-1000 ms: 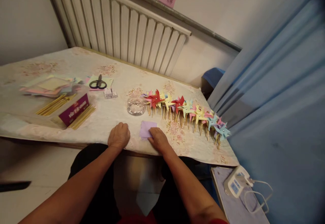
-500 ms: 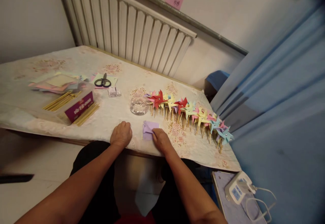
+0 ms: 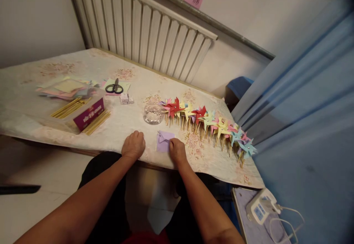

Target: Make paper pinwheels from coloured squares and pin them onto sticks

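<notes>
A small lilac paper square (image 3: 163, 141) lies near the table's front edge, one corner folded inward. My right hand (image 3: 177, 150) rests on its right edge with the fingers curled, pinching the paper. Closed in a loose fist, my left hand (image 3: 134, 145) rests on the flowered tablecloth (image 3: 110, 133) just left of the paper; I cannot see anything in it. Behind the paper stands a row of several coloured paper pinwheels (image 3: 210, 120) on wooden sticks.
A clear glass dish (image 3: 152, 114) sits behind my hands. Further left are black scissors (image 3: 114, 88), small white boxes (image 3: 126, 98), a stack of coloured paper (image 3: 65, 88), wooden sticks (image 3: 96, 121) and a purple box (image 3: 89, 114). A radiator (image 3: 143, 34) backs the table; a blue curtain (image 3: 304, 107) hangs right.
My right hand has folded a corner of the lilac paper inward and pulled back toward the paper's right edge. The left hand stays put.
</notes>
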`<state>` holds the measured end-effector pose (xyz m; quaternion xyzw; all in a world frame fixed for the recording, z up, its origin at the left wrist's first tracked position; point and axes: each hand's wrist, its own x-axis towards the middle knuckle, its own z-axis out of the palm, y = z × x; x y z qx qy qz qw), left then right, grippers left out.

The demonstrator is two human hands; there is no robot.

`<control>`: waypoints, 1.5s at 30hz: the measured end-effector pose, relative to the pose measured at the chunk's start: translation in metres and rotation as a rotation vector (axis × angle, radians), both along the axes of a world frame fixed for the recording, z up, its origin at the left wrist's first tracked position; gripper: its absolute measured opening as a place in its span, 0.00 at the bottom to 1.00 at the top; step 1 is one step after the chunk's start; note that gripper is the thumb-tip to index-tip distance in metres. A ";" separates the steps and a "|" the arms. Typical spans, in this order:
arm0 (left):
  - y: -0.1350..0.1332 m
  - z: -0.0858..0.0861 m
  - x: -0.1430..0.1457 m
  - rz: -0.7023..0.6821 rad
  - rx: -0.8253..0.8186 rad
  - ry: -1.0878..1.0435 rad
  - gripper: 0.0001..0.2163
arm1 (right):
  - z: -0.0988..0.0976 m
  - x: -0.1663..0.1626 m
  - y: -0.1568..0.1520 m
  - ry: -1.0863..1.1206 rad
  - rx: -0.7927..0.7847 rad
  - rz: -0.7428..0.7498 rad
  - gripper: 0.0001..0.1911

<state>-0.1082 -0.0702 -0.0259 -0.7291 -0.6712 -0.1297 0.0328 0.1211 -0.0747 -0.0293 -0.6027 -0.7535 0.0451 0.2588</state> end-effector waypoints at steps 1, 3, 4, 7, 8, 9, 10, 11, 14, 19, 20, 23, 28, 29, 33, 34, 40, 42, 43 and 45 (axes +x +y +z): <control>0.000 0.000 0.000 0.001 0.001 -0.003 0.12 | 0.000 0.000 0.000 0.014 0.004 -0.013 0.12; 0.000 0.000 0.000 0.001 0.004 -0.002 0.12 | -0.001 -0.001 0.001 0.063 0.015 -0.046 0.12; 0.000 0.000 0.000 0.001 0.005 0.002 0.12 | -0.001 -0.001 0.002 0.097 0.022 -0.070 0.12; 0.000 0.000 0.000 -0.002 -0.001 0.016 0.12 | 0.001 0.000 0.003 0.204 0.061 -0.157 0.11; 0.000 0.000 0.000 -0.001 -0.006 0.019 0.12 | 0.002 0.000 0.003 0.237 0.080 -0.184 0.11; 0.000 0.000 0.000 0.001 -0.012 0.022 0.12 | 0.003 0.001 0.003 0.268 0.100 -0.207 0.11; 0.001 0.000 0.000 0.004 -0.019 0.025 0.12 | 0.005 0.002 0.003 0.295 0.119 -0.228 0.11; 0.001 0.000 0.000 0.006 -0.024 0.028 0.12 | 0.008 0.003 0.003 0.319 0.135 -0.249 0.11; 0.001 0.000 0.000 0.004 -0.029 0.027 0.13 | 0.018 0.008 0.004 0.396 0.165 -0.318 0.10; 0.000 0.002 0.000 0.004 -0.033 0.002 0.13 | 0.037 0.021 0.006 0.684 0.125 -0.407 0.07; 0.000 0.002 0.000 0.006 -0.035 -0.003 0.13 | 0.040 0.024 0.005 0.732 0.109 -0.409 0.07; 0.000 0.003 0.001 0.010 -0.040 -0.014 0.13 | 0.047 0.029 -0.001 0.807 0.064 -0.381 0.10; -0.002 0.002 -0.002 0.008 0.008 -0.093 0.12 | 0.054 0.029 -0.026 0.972 -0.041 -0.305 0.13; -0.003 0.002 -0.002 0.010 0.032 -0.141 0.12 | 0.056 0.028 -0.031 1.055 -0.070 -0.291 0.13; -0.015 0.009 0.004 0.032 0.096 -0.449 0.10 | 0.065 0.027 -0.055 1.373 -0.163 -0.224 0.16; -0.020 0.014 0.007 0.032 0.075 -0.555 0.10 | 0.067 0.026 -0.062 1.410 -0.178 -0.212 0.16; -0.065 0.067 0.040 -0.086 -0.268 -1.390 0.22 | 0.082 0.016 -0.097 1.525 -0.241 -0.177 0.17; -0.078 0.087 0.049 -0.152 -0.339 -1.511 0.24 | 0.086 0.012 -0.109 1.548 -0.251 -0.148 0.17; -0.084 0.096 0.053 -0.165 -0.356 -1.537 0.24 | 0.088 0.010 -0.114 1.558 -0.260 -0.134 0.17; -0.091 0.110 0.058 -0.198 -0.375 -1.571 0.24 | 0.090 0.007 -0.124 1.571 -0.283 -0.116 0.17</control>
